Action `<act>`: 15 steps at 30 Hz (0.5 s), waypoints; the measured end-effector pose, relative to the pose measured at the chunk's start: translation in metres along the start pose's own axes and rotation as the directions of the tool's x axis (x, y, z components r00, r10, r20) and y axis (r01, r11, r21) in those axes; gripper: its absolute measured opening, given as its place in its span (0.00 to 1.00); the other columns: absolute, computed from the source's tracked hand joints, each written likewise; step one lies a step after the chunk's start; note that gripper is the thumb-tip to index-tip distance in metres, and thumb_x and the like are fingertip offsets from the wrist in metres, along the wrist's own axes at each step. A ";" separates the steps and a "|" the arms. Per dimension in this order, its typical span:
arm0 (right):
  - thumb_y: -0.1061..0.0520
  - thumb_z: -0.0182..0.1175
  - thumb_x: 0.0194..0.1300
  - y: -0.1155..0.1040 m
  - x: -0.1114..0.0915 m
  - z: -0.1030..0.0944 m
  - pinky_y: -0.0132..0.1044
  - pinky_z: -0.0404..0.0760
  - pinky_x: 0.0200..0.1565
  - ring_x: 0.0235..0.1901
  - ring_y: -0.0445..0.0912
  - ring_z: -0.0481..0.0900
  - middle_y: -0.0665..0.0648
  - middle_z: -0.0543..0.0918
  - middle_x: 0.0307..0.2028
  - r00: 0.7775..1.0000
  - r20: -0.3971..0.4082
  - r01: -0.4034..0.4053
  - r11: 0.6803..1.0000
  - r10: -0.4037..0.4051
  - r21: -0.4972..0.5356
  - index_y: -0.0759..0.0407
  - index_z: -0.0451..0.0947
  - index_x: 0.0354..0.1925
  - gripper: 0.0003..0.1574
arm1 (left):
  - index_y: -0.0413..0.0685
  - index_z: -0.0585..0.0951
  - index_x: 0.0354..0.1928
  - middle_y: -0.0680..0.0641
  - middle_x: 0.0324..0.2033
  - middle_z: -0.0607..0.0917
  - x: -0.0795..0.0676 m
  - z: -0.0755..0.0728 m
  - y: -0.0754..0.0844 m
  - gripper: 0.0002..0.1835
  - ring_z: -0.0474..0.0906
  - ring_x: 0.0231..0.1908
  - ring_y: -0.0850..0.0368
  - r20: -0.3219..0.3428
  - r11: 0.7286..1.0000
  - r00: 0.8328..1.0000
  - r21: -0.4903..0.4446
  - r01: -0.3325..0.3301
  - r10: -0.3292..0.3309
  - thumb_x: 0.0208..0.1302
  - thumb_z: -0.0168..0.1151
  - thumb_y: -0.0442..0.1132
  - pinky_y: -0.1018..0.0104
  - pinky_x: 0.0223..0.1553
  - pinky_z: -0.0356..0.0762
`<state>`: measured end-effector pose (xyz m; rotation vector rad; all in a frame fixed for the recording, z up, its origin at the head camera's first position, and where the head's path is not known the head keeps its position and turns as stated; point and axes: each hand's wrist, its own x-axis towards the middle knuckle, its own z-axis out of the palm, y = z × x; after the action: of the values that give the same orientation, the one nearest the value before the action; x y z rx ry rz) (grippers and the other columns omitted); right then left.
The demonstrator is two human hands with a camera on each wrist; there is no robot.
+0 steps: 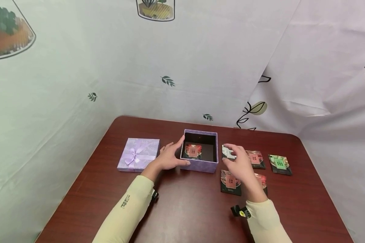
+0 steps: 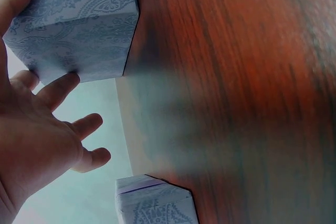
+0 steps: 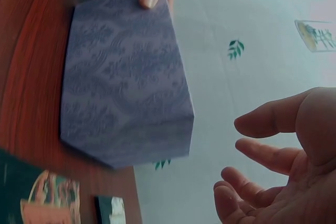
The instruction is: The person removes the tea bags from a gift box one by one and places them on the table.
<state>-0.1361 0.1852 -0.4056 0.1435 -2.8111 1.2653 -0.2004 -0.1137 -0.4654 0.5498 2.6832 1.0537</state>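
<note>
A purple patterned gift box point(image 1: 199, 166) stands without its lid on the table, and a dark packet with a red label point(image 1: 193, 151) lies inside it. My left hand point(image 1: 169, 157) touches the box at its left side, thumb against the front wall, other fingers spread. In the left wrist view, two of those fingers point(image 2: 97, 121) stand off the box. My right hand point(image 1: 238, 162) hovers right of the box, fingers bent and parted with nothing between them. Below its fingertips lies a packet with a whitish label point(image 1: 228, 152), partly hidden by the hand.
The purple lid point(image 1: 149, 152) with a ribbon bow lies left of the box. Further packets lie at the right: a red-labelled one point(image 1: 255, 158), a green-labelled one point(image 1: 280, 164), and two nearer, one point(image 1: 230, 182) beside another point(image 1: 263, 180) half covered by the right forearm.
</note>
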 end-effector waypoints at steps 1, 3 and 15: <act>0.63 0.63 0.66 -0.002 0.001 0.002 0.56 0.76 0.46 0.58 0.62 0.70 0.67 0.68 0.61 1.000 0.001 0.003 1.000 -0.003 0.004 0.60 0.72 0.67 0.32 | 0.70 0.42 0.80 0.54 0.75 0.60 0.000 0.000 0.000 0.62 0.46 0.74 0.40 0.002 1.000 1.000 -0.002 0.002 -0.002 0.53 0.73 0.65 0.33 0.66 0.37; 0.63 0.63 0.65 -0.006 0.004 0.005 0.56 0.76 0.47 0.57 0.61 0.70 0.67 0.69 0.60 1.000 0.002 0.008 1.000 -0.008 0.012 0.60 0.72 0.66 0.31 | 0.69 0.42 0.80 0.54 0.75 0.60 -0.001 0.001 0.000 0.62 0.46 0.74 0.40 0.001 1.000 1.000 -0.006 0.004 -0.004 0.52 0.73 0.65 0.33 0.66 0.37; 0.64 0.64 0.63 -0.016 0.013 0.020 0.52 0.75 0.44 0.54 0.60 0.72 0.67 0.71 0.59 0.999 0.022 0.030 0.999 -0.030 0.026 0.57 0.74 0.65 0.31 | 0.67 0.43 0.81 0.54 0.74 0.61 0.000 0.000 -0.001 0.62 0.47 0.74 0.38 -0.008 1.000 1.000 -0.002 -0.007 0.007 0.52 0.73 0.64 0.32 0.66 0.38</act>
<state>-0.1473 0.1585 -0.4055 0.2016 -2.8012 1.3027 -0.2008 -0.1138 -0.4660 0.5555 2.6892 1.0621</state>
